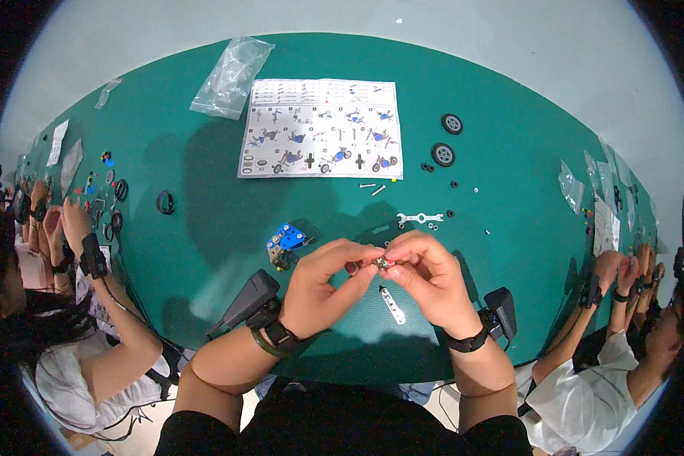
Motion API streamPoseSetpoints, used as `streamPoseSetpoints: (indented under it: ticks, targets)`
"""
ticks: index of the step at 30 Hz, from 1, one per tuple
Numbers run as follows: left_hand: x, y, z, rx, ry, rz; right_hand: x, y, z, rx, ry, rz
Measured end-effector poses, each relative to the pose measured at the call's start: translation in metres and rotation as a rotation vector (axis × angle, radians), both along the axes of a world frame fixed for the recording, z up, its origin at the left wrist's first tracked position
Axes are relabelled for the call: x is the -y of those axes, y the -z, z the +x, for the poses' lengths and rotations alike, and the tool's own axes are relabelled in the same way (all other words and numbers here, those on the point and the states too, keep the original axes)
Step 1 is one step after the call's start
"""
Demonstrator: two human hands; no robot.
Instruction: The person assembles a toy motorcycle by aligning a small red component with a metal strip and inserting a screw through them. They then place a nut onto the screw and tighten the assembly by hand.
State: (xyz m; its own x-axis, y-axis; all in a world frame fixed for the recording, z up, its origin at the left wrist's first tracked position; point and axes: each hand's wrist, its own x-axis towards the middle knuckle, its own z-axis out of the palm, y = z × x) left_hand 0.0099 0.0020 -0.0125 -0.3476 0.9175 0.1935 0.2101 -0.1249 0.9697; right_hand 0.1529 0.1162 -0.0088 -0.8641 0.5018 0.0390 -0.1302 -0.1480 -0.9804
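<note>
Green table [520,163] below, left hand [323,292] and right hand [431,285] are pinching small parts [384,264] mid-frame, probably joining 'em, next needing careful alignment.

To the right of the right hand [429,277], a hand could pass over the green surface [524,228] as far as the plastic bag [571,187]. Straight ahead, the wrench [420,219] stood in the way, with two screws [372,188] beyond. Left of the left hand [323,285], the blue assembly [287,239] blocked the near route; a passage ran between it and the black ring [165,202].
</note>
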Motion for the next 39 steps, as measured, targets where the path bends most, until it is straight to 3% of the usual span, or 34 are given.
streamPoseSetpoints:
  ticks: [14,39]
  targets:
    - [-0.0003,-0.0013,0.0019,0.104,0.008,0.068,-0.0061,-0.0058,0.0025,-0.031,-0.025,0.21]
    - [0.0013,0.0001,-0.0018,0.033,0.121,0.115,-0.0039,-0.0067,0.0044,-0.024,-0.063,0.034]
